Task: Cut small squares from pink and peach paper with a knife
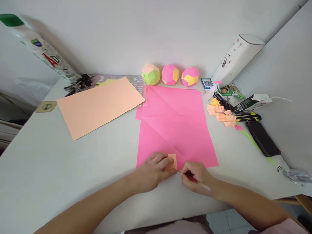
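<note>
My left hand [154, 171] rests on the near edge of a large creased pink paper sheet [177, 126], its fingers pressed down on a small peach paper piece [172, 162]. My right hand [197, 177] is closed around a thin red pen [195, 179], whose tip touches the table right beside the peach piece. Both forearms reach in from the bottom of the view.
A large peach sheet [99, 105] lies at the left. Three paper balls [170, 74] stand by the wall. Folded peach and yellow units [221, 112], a black phone [262, 138], a green box [253, 103], a white container [237, 58], keys [79, 84] and a bottle [36, 45] sit around.
</note>
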The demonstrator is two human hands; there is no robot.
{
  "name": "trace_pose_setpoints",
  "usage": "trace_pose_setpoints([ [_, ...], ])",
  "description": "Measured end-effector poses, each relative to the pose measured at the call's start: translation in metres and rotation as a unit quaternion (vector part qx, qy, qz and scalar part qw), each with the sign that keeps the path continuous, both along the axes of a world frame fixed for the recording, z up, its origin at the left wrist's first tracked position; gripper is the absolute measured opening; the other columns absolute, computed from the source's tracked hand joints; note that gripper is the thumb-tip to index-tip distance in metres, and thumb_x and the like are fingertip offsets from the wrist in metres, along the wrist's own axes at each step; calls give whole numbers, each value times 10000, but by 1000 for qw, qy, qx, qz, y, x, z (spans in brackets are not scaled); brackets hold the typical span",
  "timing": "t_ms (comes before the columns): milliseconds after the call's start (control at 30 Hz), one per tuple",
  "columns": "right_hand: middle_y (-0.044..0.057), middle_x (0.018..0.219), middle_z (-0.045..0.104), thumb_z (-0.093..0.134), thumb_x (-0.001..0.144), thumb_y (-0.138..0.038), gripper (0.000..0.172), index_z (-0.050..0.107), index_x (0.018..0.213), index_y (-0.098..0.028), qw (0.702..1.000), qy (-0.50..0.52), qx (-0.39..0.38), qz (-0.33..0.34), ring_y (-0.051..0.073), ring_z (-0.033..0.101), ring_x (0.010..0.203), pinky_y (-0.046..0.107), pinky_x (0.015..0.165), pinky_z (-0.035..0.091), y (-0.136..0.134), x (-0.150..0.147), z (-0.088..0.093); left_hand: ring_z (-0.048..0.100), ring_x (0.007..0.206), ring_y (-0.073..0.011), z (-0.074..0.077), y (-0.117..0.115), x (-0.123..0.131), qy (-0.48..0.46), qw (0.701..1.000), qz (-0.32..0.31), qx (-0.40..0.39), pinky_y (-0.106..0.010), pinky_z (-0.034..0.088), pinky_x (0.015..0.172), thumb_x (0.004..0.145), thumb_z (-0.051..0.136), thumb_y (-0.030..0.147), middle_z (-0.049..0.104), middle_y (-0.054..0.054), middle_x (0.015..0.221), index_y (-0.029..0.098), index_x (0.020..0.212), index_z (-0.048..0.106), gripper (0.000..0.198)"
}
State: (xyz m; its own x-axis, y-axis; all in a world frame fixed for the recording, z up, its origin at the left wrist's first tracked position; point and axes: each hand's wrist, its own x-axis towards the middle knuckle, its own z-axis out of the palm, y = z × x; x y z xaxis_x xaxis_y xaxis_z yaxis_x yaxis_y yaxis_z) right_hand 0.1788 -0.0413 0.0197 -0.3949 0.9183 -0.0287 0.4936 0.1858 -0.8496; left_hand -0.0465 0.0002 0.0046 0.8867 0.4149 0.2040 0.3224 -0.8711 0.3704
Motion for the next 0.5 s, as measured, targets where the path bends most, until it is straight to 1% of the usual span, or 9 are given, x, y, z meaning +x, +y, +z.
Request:
trace_pose_setpoints([
  [133, -89, 529, 373, 483, 683, -93, 147, 394, 656, -206, 1000, 10, -9, 4, 51, 309, 456, 168, 430, 242, -1, 0, 2, 392, 1052, -264, 0, 0, 1, -4, 1000, 1, -3, -421, 377, 904, 808, 421, 45, 522, -98, 1156, 231, 1241, 532, 483],
  [200, -90, 527, 367, 496, 691, -97, 152, 397, 650, -205, 999, 24, -40, 3, 50, 305, 454, 168, 426, 239, 0, 0, 4, 401, 1044, -266, 0, 0, 1, -7, 1000, 2, -6, -425, 386, 893, 807, 417, 42, 530, -97, 1152, 235, 1237, 534, 485],
  [267, -86, 534, 380, 510, 726, -126, 145, 411, 654, -203, 994, 50, -94, -18, 51, 316, 450, 166, 415, 253, 3, 1, 5, 414, 1038, -264, 2, 1, 1, -10, 1000, 4, -11, -426, 396, 884, 804, 412, 28, 542, -94, 1148, 239, 1233, 534, 493],
  [333, -73, 559, 416, 520, 787, -189, 126, 446, 685, -200, 987, 83, -120, -63, 58, 351, 454, 169, 412, 292, 10, 5, 6, 430, 1041, -254, 5, 1, 0, -27, 999, 6, -23, -415, 404, 887, 812, 405, 14, 562, -88, 1131, 233, 1197, 549, 466],
  [367, -60, 588, 450, 525, 816, -232, 120, 472, 715, -197, 986, 97, -104, -90, 65, 384, 472, 175, 424, 327, 16, 9, 7, 438, 1045, -248, 5, 2, 0, -44, 999, 8, -28, -407, 407, 891, 821, 401, 9, 573, -85, 1116, 225, 1165, 559, 436],
  [433, -30, 655, 515, 536, 856, -330, 163, 515, 768, -194, 985, 98, -17, -144, 84, 453, 531, 200, 486, 404, 28, 20, 8, 459, 1047, -232, 5, 2, -2, -94, 995, 28, -27, -389, 414, 886, 839, 398, 8, 592, -78, 1073, 212, 1086, 575, 365],
  [467, -14, 684, 544, 541, 863, -376, 204, 533, 774, -193, 981, 82, 48, -170, 96, 485, 570, 220, 539, 440, 35, 28, 9, 473, 1035, -222, 4, 1, -3, -120, 991, 58, -19, -382, 420, 875, 849, 405, 18, 597, -72, 1046, 213, 1049, 577, 328],
  [500, -16, 659, 541, 532, 871, -420, 261, 536, 739, -194, 974, 48, 101, -198, 100, 488, 565, 236, 575, 458, 41, 36, 10, 488, 1014, -215, 2, 1, -3, -142, 985, 99, -6, -378, 425, 859, 856, 416, 34, 598, -66, 1021, 214, 1020, 576, 291],
])
